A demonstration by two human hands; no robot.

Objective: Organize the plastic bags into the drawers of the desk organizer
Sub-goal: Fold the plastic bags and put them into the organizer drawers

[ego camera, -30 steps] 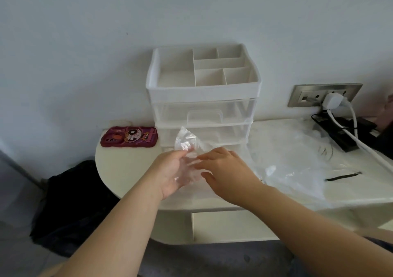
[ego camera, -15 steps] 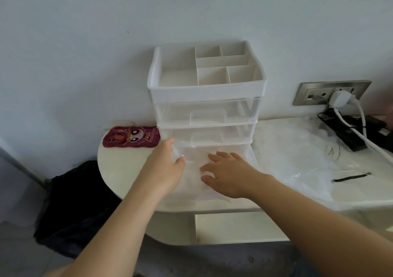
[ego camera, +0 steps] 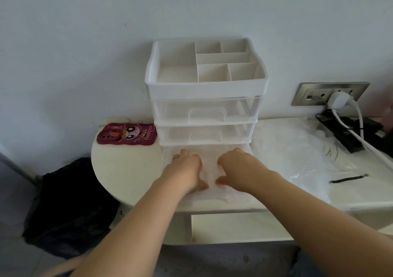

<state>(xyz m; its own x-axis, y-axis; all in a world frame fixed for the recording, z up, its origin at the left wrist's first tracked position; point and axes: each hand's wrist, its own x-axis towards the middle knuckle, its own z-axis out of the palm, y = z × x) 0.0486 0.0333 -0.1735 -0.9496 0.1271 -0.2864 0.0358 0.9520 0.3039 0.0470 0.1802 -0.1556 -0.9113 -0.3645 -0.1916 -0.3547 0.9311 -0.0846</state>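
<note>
Pretty early days on this one imo. The desk organizer (ego camera: pixel 206 89) sits at the back edge of the worktop (ego camera: pixel 119 170), near its rounded left end, and only the bottom drawer (ego camera: pixel 166 158) is pulled out, toward the front edge. There's a clear plastic bag (ego camera: pixel 209 170) lying in that drawer, and both hands are on it: left hand (ego camera: pixel 185 170) on the left side, right hand (ego camera: pixel 240 168) on the right, fingers bent down onto the plastic with the thumbs near the front. The fingertips are tucked out of sight, so I honestly can't tell if they're pinching the bag or just squashing it flat. The top drawer (ego camera: pixel 206 111) and middle drawer (ego camera: pixel 204 132) are both closed and look empty to me, though see-through bags in see-through drawers are hard to call. Meanwhile a whole loose pile of bags (ego camera: pixel 293 155) is on the worktop just right of the organizer, so I'd say most of the sorting is left, plus pushing that drawer shut.
</note>
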